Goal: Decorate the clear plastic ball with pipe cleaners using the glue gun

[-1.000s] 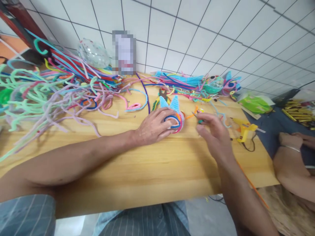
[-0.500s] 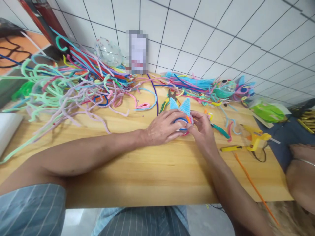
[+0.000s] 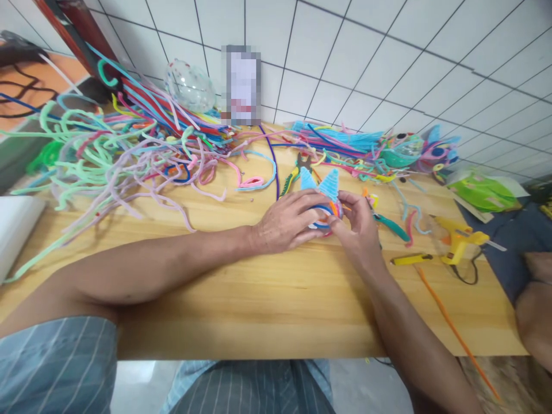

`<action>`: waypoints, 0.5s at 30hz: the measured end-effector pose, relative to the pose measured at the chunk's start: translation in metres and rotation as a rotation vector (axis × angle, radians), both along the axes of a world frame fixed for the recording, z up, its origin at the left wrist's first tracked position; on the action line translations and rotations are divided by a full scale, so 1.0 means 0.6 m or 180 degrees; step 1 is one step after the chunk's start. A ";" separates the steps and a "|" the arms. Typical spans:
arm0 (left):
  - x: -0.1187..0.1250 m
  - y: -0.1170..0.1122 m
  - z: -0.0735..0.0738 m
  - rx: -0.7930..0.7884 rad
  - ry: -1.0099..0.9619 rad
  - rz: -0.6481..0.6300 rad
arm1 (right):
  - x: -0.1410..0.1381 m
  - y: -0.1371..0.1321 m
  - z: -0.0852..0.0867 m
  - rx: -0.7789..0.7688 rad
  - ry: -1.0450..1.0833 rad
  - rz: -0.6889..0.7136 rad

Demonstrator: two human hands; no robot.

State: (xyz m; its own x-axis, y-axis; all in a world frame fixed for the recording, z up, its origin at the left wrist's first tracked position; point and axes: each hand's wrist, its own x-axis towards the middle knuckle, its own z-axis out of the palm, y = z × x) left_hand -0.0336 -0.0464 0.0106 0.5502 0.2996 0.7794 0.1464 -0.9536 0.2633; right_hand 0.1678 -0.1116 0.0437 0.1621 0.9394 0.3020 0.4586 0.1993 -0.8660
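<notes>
Both my hands hold a small pipe-cleaner figure (image 3: 329, 185) with two pointed light-blue ears and blue, orange and pink parts. My left hand (image 3: 290, 221) is wrapped round its left side, and the fingers cover much of it. My right hand (image 3: 356, 221) pinches the right side between thumb and fingers. Just behind the figure lie cutting pliers (image 3: 292, 175) with green and yellow handles. To the right of my right hand, a teal-handled tool (image 3: 393, 227) rests on the wooden table (image 3: 241, 305).
Tangled pipe cleaners (image 3: 125, 161) cover the table's left and back. A blurred-out phone (image 3: 242, 86) leans on the tiled wall beside a clear balloon-like ball (image 3: 190, 86). On the right are a yellow glue gun (image 3: 461, 238), a yellow cutter (image 3: 411, 260) and an orange pipe cleaner (image 3: 452, 328). Another person's limb (image 3: 537, 305) shows at the right edge.
The camera view has shifted slightly, so things on the right appear farther right. My hands keep their hold on the figure with almost no change.
</notes>
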 end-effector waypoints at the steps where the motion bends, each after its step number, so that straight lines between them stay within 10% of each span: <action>1: 0.000 0.000 0.000 -0.0033 0.0017 -0.0013 | 0.001 0.000 -0.001 -0.0038 0.0021 0.0020; 15: -0.002 0.000 0.002 -0.0180 0.0145 -0.0074 | 0.010 -0.005 0.013 -0.0322 0.0320 0.0316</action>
